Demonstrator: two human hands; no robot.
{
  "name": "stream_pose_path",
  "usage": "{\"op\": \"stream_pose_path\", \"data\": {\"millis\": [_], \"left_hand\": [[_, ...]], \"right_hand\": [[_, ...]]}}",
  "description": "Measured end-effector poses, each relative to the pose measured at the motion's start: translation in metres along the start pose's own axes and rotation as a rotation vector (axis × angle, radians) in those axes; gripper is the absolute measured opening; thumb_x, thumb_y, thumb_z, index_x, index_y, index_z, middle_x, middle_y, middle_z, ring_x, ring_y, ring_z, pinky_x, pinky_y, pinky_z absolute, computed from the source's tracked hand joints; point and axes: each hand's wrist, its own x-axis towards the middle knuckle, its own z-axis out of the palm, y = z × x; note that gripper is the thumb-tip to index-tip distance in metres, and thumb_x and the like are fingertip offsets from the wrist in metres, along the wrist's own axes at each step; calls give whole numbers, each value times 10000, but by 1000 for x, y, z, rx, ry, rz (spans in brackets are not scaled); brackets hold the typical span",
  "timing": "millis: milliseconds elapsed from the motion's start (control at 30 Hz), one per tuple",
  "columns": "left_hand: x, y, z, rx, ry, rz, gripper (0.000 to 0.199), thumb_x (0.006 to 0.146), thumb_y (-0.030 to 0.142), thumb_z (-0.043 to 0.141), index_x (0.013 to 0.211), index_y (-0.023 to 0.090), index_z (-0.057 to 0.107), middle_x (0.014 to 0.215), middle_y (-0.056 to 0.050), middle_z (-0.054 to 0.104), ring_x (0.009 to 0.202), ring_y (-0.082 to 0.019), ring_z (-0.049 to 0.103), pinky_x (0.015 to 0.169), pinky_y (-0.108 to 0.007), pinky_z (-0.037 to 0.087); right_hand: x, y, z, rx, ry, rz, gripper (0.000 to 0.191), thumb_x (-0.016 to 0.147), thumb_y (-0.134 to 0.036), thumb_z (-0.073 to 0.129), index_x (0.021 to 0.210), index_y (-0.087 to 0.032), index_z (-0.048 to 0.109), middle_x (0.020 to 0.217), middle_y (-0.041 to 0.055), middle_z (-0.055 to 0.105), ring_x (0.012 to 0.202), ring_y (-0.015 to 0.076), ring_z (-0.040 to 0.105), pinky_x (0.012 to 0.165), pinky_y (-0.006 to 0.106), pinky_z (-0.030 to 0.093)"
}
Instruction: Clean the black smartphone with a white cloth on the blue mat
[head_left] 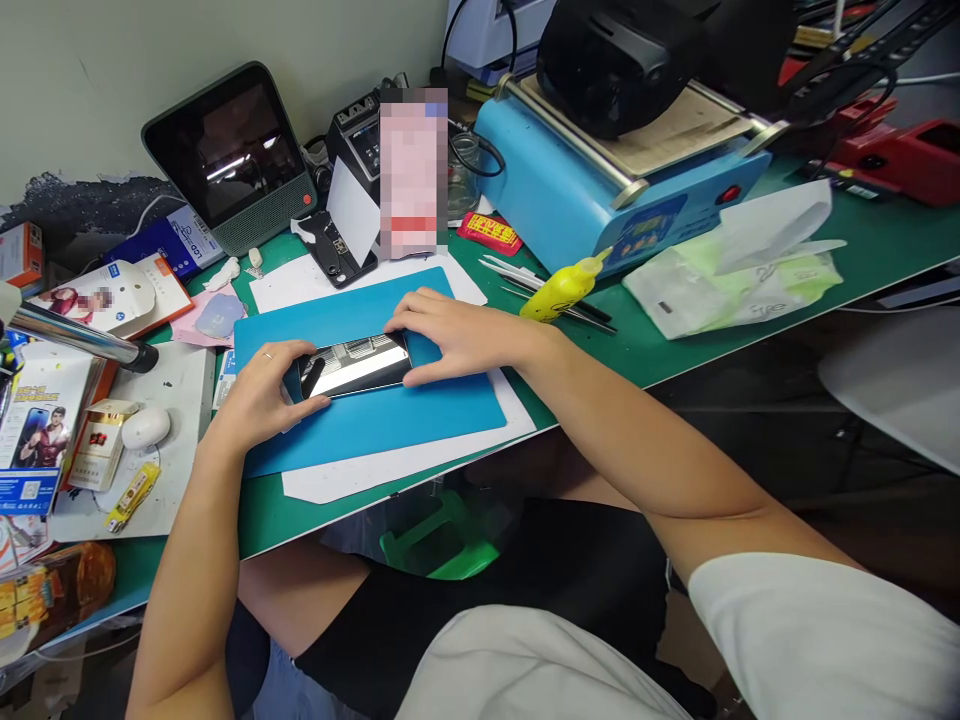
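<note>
A smartphone (355,364) with a dark, glossy screen lies face up on a blue mat (382,425), reflecting bright shapes. My left hand (271,392) grips its left end, thumb on the near edge and fingers at the far edge. At the other end, my right hand (454,338) holds the phone between thumb and fingers. White paper (341,482) sticks out from under the mat. Beyond the mat, an opened phone back part (337,250) rests on more paper.
Tweezers and thin tools (517,272) lie beside a yellow bottle (562,288) right of the mat. Farther right are a blue heating machine (555,185) and a tissue pack (735,285). A smart display (232,150) stands behind. Boxes and a cigarette pack (101,445) crowd the left.
</note>
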Motion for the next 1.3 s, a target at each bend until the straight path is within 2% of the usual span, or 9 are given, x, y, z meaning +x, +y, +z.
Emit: {"op": "stream_pose_path", "data": {"millis": [100, 433, 633, 933, 1300], "left_hand": [[0, -1, 0, -2, 2, -7, 654, 913, 618, 729, 1426, 240, 581, 1408, -134, 663, 1219, -347, 655, 996, -480, 580], [0, -2, 1, 4, 14, 6, 635, 908, 588, 747, 1421, 248, 589, 1384, -127, 675, 1223, -347, 656, 1013, -483, 569], [1, -1, 1, 0, 16, 2, 623, 906, 588, 749, 1404, 248, 596, 1368, -124, 683, 1189, -336, 667, 988, -473, 581], [1, 1, 0, 14, 19, 2, 610, 904, 584, 750, 1394, 251, 602, 1337, -119, 692, 1179, -337, 661, 991, -485, 575], [1, 6, -2, 33, 0, 21, 619, 915, 638, 719, 1385, 255, 599, 1392, -128, 671, 1285, -359, 607, 1093, -532, 515]], "right_hand": [[-1, 2, -1, -3, -39, 1, 888, 811, -770, 733, 1468, -184, 609, 1336, 176, 584, 1253, 410, 497, 1012, 547, 484], [0, 2, 0, -11, -46, 1, 799, 855, -699, 730, 1419, -146, 609, 1325, 185, 585, 1241, 399, 508, 1013, 542, 490], [0, 6, 2, -11, -24, -37, 771, 866, -720, 713, 1413, -186, 612, 1299, 163, 593, 1209, 383, 520, 986, 535, 508], [1, 6, 2, -12, -26, -51, 772, 873, -703, 708, 1400, -147, 614, 1290, 181, 591, 1196, 386, 523, 993, 542, 507], [1, 2, 2, -65, 22, -36, 746, 878, -648, 696, 1454, -183, 600, 1338, 182, 596, 1229, 401, 513, 1027, 575, 496]]}}
